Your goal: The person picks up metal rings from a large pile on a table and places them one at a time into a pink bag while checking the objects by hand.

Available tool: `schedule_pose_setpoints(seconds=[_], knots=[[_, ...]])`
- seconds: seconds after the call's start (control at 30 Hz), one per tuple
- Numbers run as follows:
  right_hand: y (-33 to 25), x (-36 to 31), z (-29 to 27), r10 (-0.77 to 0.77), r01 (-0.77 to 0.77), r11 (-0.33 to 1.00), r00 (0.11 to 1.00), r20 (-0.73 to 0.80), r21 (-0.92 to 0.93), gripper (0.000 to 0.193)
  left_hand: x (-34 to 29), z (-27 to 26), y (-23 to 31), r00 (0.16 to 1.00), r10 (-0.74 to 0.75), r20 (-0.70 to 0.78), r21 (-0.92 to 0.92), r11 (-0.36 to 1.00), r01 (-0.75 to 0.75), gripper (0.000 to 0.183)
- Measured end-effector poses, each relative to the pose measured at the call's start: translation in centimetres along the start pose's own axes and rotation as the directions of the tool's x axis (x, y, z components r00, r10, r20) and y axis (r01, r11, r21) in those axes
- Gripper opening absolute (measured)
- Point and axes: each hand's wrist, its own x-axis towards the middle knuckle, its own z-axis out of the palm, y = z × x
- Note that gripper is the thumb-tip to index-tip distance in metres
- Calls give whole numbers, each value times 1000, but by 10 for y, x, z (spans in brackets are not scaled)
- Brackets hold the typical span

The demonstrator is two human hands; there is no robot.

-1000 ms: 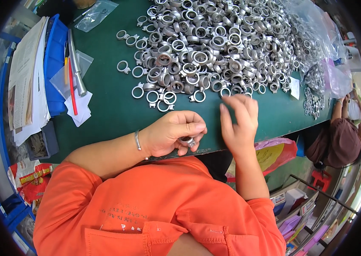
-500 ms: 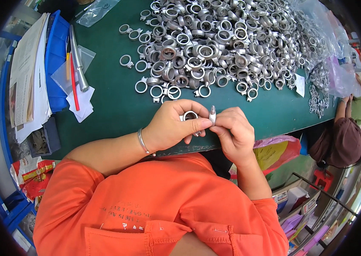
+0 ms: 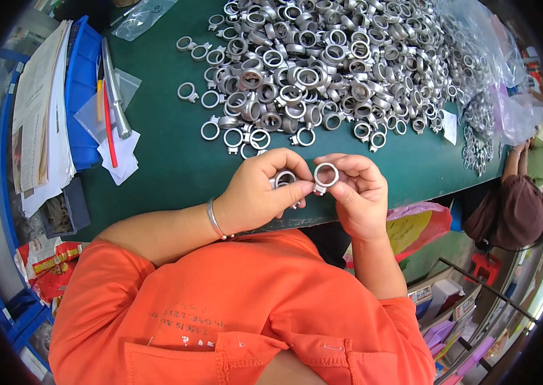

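Observation:
Between my fingertips, a silver metal ring [image 3: 326,165] with a small lug is turned so its round opening shows. My right hand [image 3: 360,192] grips its right side with thumb and fingers. My left hand [image 3: 265,186] touches the lug with thumb and forefinger tips, while its curled fingers keep a second metal ring [image 3: 283,179], partly hidden, in the palm. Just beyond my hands, a big heap of similar metal rings [image 3: 323,70] spreads over the green tabletop [image 3: 149,115]; several single rings lie loose along its near and left edges.
At the left stand a blue bin [image 3: 84,96] and stacked papers [image 3: 37,115]. A tapered metal rod [image 3: 114,90], a red pen [image 3: 110,131] and a plastic bag lie beside them. Clear plastic [image 3: 509,106] covers the heap's right side. At the far right sits another person [image 3: 502,212].
The ring between my hands has turned from edge-on to face-on. My right hand has opened out slightly around it; my left hand still keeps its second ring.

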Motion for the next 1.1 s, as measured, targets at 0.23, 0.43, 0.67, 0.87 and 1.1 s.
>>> schedule_pose_setpoints(seconds=[0.23,0.43,0.67,0.87,1.1], knots=[[1,-4,1,-80,77,992,997,-20,-104,26,2,-2,-2,993,-103,52,-221,969,112,13],[-14,2,16,-406,596,237,778,479,-767,26,7,-4,-4,985,-150,84,-422,890,172,26],[-3,47,0,-454,216,-183,846,278,-959,12,10,-10,-10,963,-157,220,-500,829,250,16],[-3,40,-7,-420,306,119,878,231,-945,16,7,-7,-5,983,-147,107,-380,908,177,10],[-8,17,7,-339,542,137,812,475,-829,19,5,-3,-2,999,-50,-20,-235,971,44,16]])
